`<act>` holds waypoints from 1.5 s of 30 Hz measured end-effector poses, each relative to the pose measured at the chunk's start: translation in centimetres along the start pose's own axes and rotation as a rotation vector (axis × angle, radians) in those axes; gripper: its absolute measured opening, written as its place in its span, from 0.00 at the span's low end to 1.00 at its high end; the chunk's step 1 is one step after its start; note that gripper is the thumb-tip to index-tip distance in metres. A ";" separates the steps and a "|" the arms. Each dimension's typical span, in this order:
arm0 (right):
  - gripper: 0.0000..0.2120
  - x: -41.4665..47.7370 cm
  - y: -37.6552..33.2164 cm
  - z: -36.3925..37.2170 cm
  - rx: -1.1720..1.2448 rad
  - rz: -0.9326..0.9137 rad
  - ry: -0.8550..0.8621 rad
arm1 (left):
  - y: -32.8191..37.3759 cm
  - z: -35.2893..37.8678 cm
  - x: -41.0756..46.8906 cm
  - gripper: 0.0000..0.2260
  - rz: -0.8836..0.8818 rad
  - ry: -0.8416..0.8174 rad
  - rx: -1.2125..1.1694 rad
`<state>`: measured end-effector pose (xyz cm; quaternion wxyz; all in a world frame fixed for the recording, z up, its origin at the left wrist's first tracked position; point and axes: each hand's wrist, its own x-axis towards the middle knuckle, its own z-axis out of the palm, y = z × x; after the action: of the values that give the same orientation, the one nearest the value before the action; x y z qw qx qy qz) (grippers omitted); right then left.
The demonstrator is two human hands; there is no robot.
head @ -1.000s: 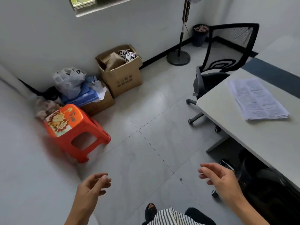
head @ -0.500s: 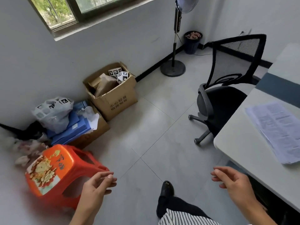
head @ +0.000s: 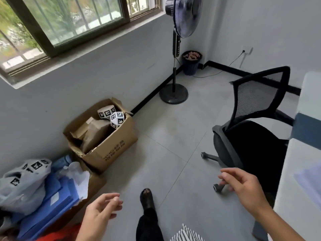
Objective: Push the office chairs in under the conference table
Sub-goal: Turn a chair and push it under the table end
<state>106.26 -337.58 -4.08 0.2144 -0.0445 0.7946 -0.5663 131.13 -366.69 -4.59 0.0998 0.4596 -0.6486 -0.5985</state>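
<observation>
The grey tiled floor (head: 173,136) fills most of your view, with a barred window (head: 69,20) set in the wall on your left. The conference table (head: 293,206) runs down the right edge, its pale top crossed by a blue-grey band and bearing some blurred papers (head: 311,181). The black office chair (head: 251,146) stands against the table's near side: its seat disappears behind the table edge, while its mesh back and wheeled base stand out on the open floor. A standing fan (head: 173,93) rises by the far wall, and an open cardboard box (head: 111,148) stuffed with brown paper sits against the window wall. Nearer you on the left lies a stack of blue folders (head: 52,202) with a grey plastic bag (head: 22,185) on top. A dark bin (head: 191,64) fills the far corner. Your right hand (head: 243,186) hovers in front of the chair's base, fingers loosely curled and holding nothing; your left hand (head: 100,211) hangs the same way, also empty. Your black shoe (head: 147,199) is planted between them.
</observation>
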 end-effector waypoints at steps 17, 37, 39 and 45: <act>0.05 20.4 -8.1 4.3 0.135 0.193 0.493 | 24.7 11.5 36.9 0.04 0.226 -0.449 0.185; 0.29 55.5 -13.5 -13.7 -0.074 0.372 0.852 | 45.7 44.5 55.9 0.04 0.322 -0.798 0.434; 0.35 57.5 -12.8 -13.9 -0.088 0.480 0.853 | 47.3 47.4 58.3 0.04 0.332 -0.857 0.479; 0.39 62.9 -12.1 -12.2 -0.084 0.761 0.922 | 52.9 57.4 66.9 0.04 0.405 -1.059 0.596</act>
<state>42.56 -350.79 -7.95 0.0336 0.4852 0.7874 -0.3788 29.62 -382.63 -2.00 -0.2554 -0.0218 -0.8225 -0.5078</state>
